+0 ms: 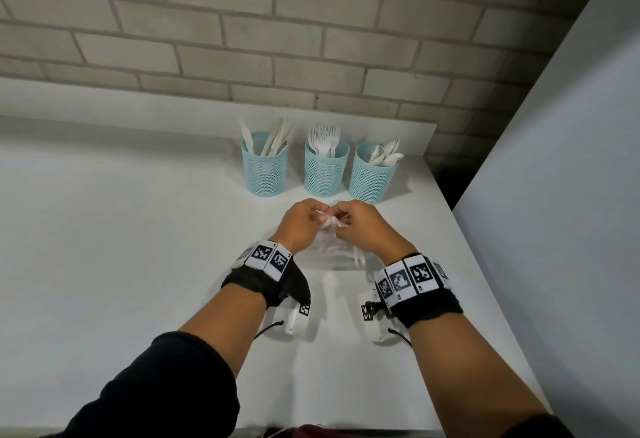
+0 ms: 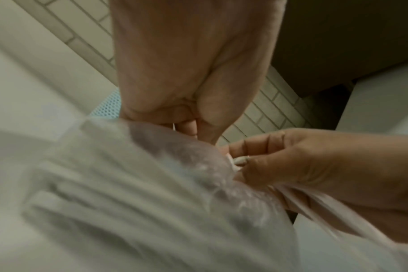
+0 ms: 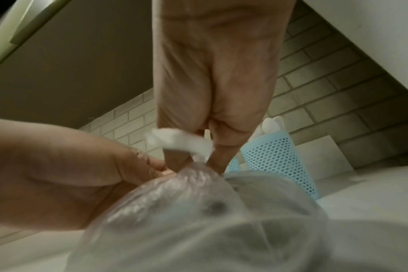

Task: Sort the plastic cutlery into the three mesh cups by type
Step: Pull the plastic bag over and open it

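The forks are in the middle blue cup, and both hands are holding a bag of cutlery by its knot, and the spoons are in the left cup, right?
Almost. The spoons are in the right cup, not the left one; the left cup holds knives, as the head view shows. The forks are in the middle cup, and the left hand and right hand do pinch the bag at its knot.
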A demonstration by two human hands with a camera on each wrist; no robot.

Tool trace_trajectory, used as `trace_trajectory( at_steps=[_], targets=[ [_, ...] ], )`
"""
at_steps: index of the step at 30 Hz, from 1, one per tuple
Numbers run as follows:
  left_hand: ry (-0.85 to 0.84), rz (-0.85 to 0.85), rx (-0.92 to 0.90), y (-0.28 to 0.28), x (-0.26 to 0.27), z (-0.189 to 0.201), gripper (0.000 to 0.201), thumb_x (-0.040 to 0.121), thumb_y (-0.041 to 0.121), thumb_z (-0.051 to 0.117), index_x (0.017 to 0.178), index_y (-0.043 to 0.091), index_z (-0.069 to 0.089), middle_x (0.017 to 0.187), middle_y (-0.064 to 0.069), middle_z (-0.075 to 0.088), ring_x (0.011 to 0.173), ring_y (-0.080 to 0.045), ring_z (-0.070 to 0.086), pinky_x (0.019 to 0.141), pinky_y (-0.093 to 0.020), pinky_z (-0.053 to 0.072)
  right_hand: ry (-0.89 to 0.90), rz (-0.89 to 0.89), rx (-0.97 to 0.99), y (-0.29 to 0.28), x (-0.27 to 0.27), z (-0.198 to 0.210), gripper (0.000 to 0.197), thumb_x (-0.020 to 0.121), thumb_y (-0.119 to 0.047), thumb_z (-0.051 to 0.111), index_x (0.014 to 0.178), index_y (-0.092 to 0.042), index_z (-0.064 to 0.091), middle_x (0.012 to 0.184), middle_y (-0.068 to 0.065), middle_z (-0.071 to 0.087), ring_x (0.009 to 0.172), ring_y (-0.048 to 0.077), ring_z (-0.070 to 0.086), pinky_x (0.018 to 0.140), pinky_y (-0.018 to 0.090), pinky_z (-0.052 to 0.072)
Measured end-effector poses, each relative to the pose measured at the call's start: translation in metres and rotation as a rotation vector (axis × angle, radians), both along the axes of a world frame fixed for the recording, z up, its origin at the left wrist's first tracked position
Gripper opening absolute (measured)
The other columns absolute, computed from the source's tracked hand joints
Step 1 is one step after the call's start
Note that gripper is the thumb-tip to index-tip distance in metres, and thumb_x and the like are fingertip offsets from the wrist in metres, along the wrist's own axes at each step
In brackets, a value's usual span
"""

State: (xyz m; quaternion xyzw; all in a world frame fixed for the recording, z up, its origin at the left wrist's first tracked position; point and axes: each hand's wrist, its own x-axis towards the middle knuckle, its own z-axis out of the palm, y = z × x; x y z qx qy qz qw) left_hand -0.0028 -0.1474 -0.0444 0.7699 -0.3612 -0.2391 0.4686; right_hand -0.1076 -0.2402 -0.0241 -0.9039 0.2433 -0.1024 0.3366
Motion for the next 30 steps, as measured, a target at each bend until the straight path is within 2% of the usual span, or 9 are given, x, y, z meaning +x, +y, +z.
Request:
trace_trajectory(
  at_steps=[2,6,10,13,17,20,23,27,30],
  targets=[
    [0.041,-0.007,-0.023,0.000,0.003,-0.002,0.021,0.092,0.006,0.053,0.111,0.001,0.061,0.096,-0.022,0.065,0.087,-0.026,0.058,0.070,-0.017,0.047,-0.042,-0.020,0.056,-0.001,-0.003,0.000,0.029,0.083,0.000,0.059,0.110,-0.006,0.067,0.101,0.007,0.069,0.089,0.014,0.060,0.080,0.016,0.044],
    [0.158,-0.040,-0.066,0.001,0.004,-0.004,0.018,0.088,0.015,0.064,0.102,0.003,0.064,0.082,0.002,0.062,0.074,-0.004,0.056,0.061,-0.002,0.041,-0.103,-0.109,0.204,-0.005,-0.004,-0.002,0.015,0.089,-0.005,0.055,0.096,-0.008,0.069,0.067,-0.005,0.059,0.052,0.002,0.050,0.049,0.014,0.041],
    [0.100,-0.046,-0.019,0.001,0.007,-0.007,0.021,0.084,0.011,0.068,0.102,0.000,0.067,0.083,-0.002,0.063,0.069,0.000,0.053,0.060,-0.006,0.040,-0.108,-0.075,0.314,-0.009,-0.006,-0.009,0.007,0.086,-0.007,0.063,0.091,-0.009,0.067,0.066,-0.005,0.063,0.055,0.000,0.054,0.060,0.018,0.044],
    [0.114,-0.042,-0.014,0.001,0.009,-0.007,0.019,0.086,0.009,0.065,0.101,-0.003,0.068,0.072,0.002,0.060,0.064,-0.001,0.051,0.052,-0.001,0.038,-0.064,-0.001,0.352,-0.012,-0.005,-0.011,0.020,0.079,-0.014,0.073,0.097,-0.013,0.066,0.088,-0.002,0.066,0.081,0.006,0.061,0.079,0.021,0.050],
    [0.147,-0.030,0.003,0.001,0.010,-0.010,0.018,0.088,0.010,0.063,0.097,-0.004,0.069,0.069,0.000,0.060,0.064,-0.005,0.050,0.052,-0.002,0.037,-0.066,-0.012,0.259,-0.008,-0.002,-0.011,0.018,0.079,-0.017,0.072,0.094,-0.016,0.062,0.082,-0.008,0.058,0.078,0.005,0.054,0.070,0.013,0.043],
    [0.180,-0.024,-0.009,-0.001,0.012,-0.010,0.020,0.089,0.010,0.061,0.099,-0.005,0.068,0.078,-0.007,0.063,0.070,-0.009,0.054,0.061,-0.011,0.042,-0.010,0.068,0.334,-0.014,-0.005,-0.011,0.030,0.077,-0.006,0.069,0.102,-0.019,0.059,0.098,-0.001,0.058,0.093,0.013,0.057,0.082,0.022,0.046],
    [0.196,-0.015,-0.024,-0.001,0.012,-0.009,0.014,0.091,0.008,0.059,0.094,-0.002,0.068,0.070,-0.001,0.060,0.065,-0.006,0.051,0.055,-0.003,0.040,0.000,0.143,0.412,-0.018,-0.006,-0.012,0.042,0.076,0.000,0.068,0.107,-0.024,0.056,0.109,0.001,0.056,0.099,0.010,0.057,0.089,0.028,0.050],
    [0.246,-0.059,-0.036,0.003,0.011,-0.007,0.013,0.090,0.007,0.060,0.098,0.001,0.068,0.076,0.000,0.063,0.071,-0.004,0.056,0.069,-0.012,0.044,-0.124,0.012,0.297,-0.014,-0.003,-0.015,0.005,0.088,-0.020,0.064,0.082,-0.021,0.063,0.065,-0.018,0.058,0.045,-0.002,0.045,0.047,0.021,0.039],
    [0.234,-0.064,-0.033,0.007,0.013,-0.008,0.017,0.089,0.007,0.061,0.102,0.000,0.069,0.082,0.000,0.066,0.075,-0.002,0.058,0.073,-0.009,0.044,-0.161,-0.047,0.273,-0.013,0.000,-0.021,0.020,0.088,-0.022,0.064,0.069,-0.017,0.060,0.045,-0.016,0.047,0.040,0.000,0.035,0.043,0.019,0.032]
  ],
)
